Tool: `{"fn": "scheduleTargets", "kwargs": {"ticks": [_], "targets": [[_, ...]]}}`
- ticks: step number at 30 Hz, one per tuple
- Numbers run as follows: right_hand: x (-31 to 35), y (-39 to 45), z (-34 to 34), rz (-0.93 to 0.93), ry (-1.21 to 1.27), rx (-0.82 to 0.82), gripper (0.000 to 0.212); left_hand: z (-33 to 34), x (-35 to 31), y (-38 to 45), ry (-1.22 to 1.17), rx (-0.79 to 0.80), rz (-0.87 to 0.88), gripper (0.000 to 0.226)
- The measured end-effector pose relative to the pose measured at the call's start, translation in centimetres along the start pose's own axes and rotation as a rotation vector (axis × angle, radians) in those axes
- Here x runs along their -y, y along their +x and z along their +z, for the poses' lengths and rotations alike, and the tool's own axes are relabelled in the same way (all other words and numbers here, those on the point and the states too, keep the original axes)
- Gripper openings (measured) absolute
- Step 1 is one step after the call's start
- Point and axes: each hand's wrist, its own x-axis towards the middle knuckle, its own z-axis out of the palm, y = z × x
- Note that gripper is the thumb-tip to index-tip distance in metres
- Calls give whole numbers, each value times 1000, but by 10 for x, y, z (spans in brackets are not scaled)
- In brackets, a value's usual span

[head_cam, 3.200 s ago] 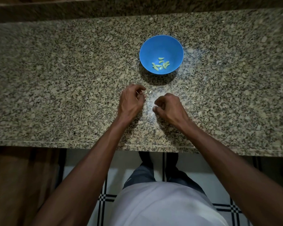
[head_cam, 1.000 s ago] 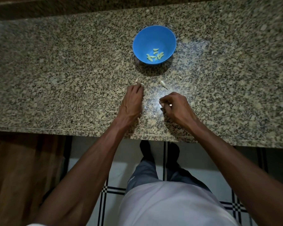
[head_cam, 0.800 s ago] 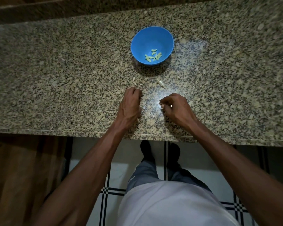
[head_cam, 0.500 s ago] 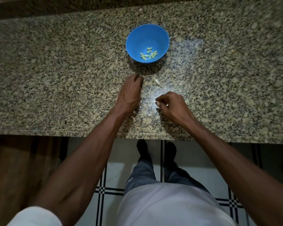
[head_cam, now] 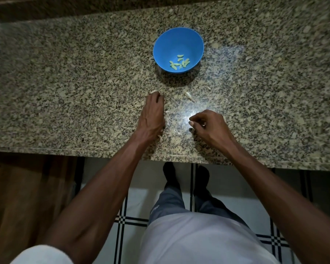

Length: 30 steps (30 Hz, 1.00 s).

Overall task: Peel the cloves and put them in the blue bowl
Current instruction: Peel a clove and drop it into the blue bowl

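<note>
Now left hand fingertips curl onto garlic clove; right hand pinches small clove; blue bowl beyond both.

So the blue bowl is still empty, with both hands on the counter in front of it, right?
Not empty: the head view shows several peeled cloves lying in the blue bowl. Both hands, left and right, are on the counter in front of it.

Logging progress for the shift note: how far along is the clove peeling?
Done: several peeled cloves lie in the blue bowl. In hand: the right hand pinches something small; the left hand reaches to a pale clove at its fingertips. Left: that clove; skins litter the counter.
</note>
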Motion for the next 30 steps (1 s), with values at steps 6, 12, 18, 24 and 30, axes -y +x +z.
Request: {"fn": "scheduleTargets", "kwargs": {"ticks": [6,12,18,24,30], "targets": [[-1,-2,-1,-7,14,3,21,2,-8,-34,-149,11,0,33],[7,12,5,-55,-12,12,23,-12,-2,-38,-252,-94,-229,56],[22,56,49,-188,-297,108,18,-14,0,-48,-274,116,-203,65],[33,39,63,-320,-370,233,27,-18,29,-77,-412,21,-315,67],[20,22,57,-176,-337,80,36,-24,30,-91,-434,129,-185,48]]}}
